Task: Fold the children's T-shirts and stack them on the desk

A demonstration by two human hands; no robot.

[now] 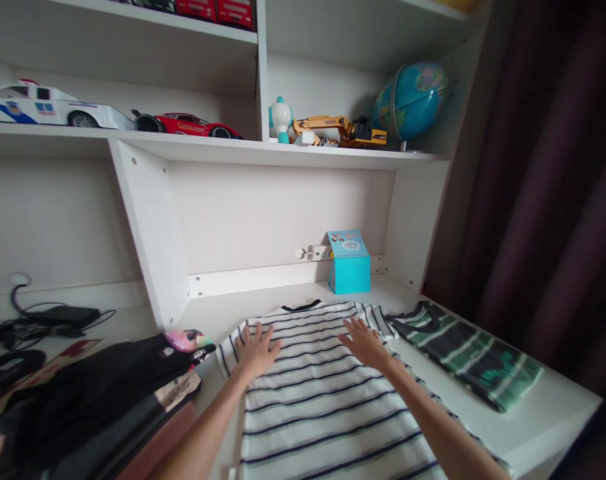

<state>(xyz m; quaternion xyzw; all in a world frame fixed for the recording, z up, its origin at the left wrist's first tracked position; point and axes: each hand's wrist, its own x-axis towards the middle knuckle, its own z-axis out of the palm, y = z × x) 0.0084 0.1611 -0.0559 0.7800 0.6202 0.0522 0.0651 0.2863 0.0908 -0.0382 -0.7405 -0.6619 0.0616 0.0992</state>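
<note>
A white T-shirt with thin dark stripes (317, 407) lies spread flat on the white desk (547, 413), its dark collar toward the wall. My left hand (257, 350) rests flat on the shirt's upper left, near the shoulder, fingers spread. On the upper middle of the shirt lies my right hand (365, 342), also flat with its fingers apart. Neither hand holds anything.
A folded green and dark striped garment (465, 353) lies to the right of the shirt. A pile of dark clothes (97, 393) sits at the left. A small blue box (349, 263) stands against the back wall. Toy cars (47, 107), an excavator (340, 131) and a globe (410, 100) fill the shelf above.
</note>
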